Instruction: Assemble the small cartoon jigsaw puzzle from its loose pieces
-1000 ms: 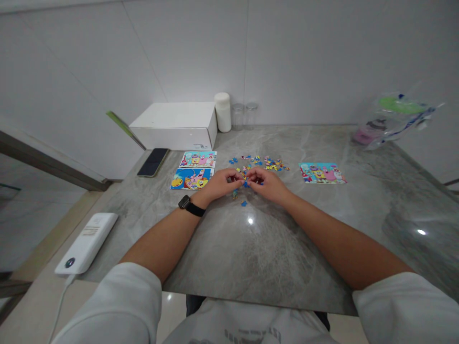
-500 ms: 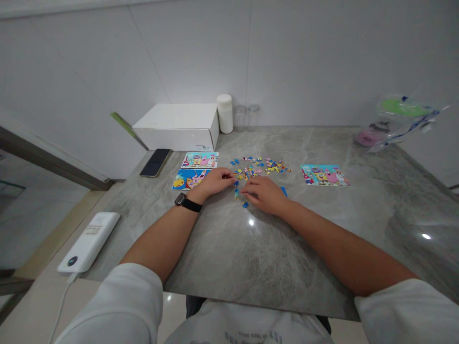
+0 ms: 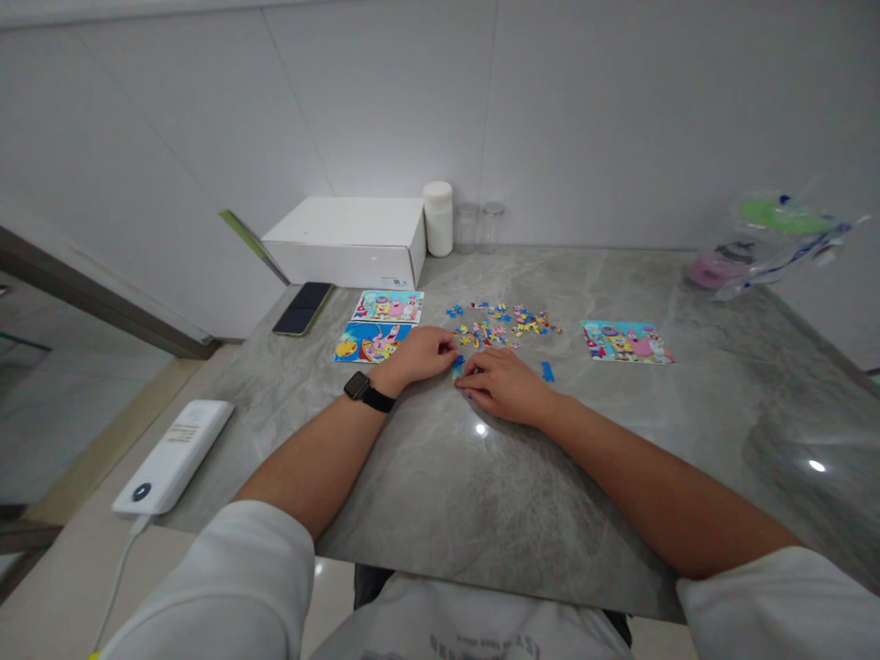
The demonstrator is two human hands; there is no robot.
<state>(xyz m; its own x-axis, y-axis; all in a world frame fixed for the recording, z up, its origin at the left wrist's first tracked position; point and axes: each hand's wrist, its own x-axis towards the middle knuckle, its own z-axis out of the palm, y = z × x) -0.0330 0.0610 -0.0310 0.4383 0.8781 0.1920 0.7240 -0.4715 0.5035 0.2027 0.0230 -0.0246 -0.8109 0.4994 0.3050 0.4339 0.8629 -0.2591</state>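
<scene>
My left hand [image 3: 427, 354] rests on the table with fingers curled together beside the loose jigsaw pieces [image 3: 489, 332]. Whatever its fingertips hold, if anything, is hidden. My right hand [image 3: 507, 385] is closed in a pinch just to its right, its fingertips on a small blue-green jigsaw piece [image 3: 458, 364] that the fingers partly cover. Another blue bit peeks out under those fingers. A separate blue piece [image 3: 548, 371] lies right of my right hand. Two cartoon picture cards, an upper one [image 3: 389, 305] and a blue one [image 3: 368, 343], lie by my left hand.
A third picture card [image 3: 628, 342] lies to the right. Behind stand a white box [image 3: 344, 261], a white bottle [image 3: 438, 220] and two clear glasses [image 3: 479, 227]. A phone [image 3: 303, 308], a white power bank [image 3: 175, 456] and a bagged cup [image 3: 746, 243] sit toward the sides.
My right hand has moved slightly down and now covers the lower jigsaw pieces that showed before. The blue piece to its right is more exposed. The view has shifted a little.
</scene>
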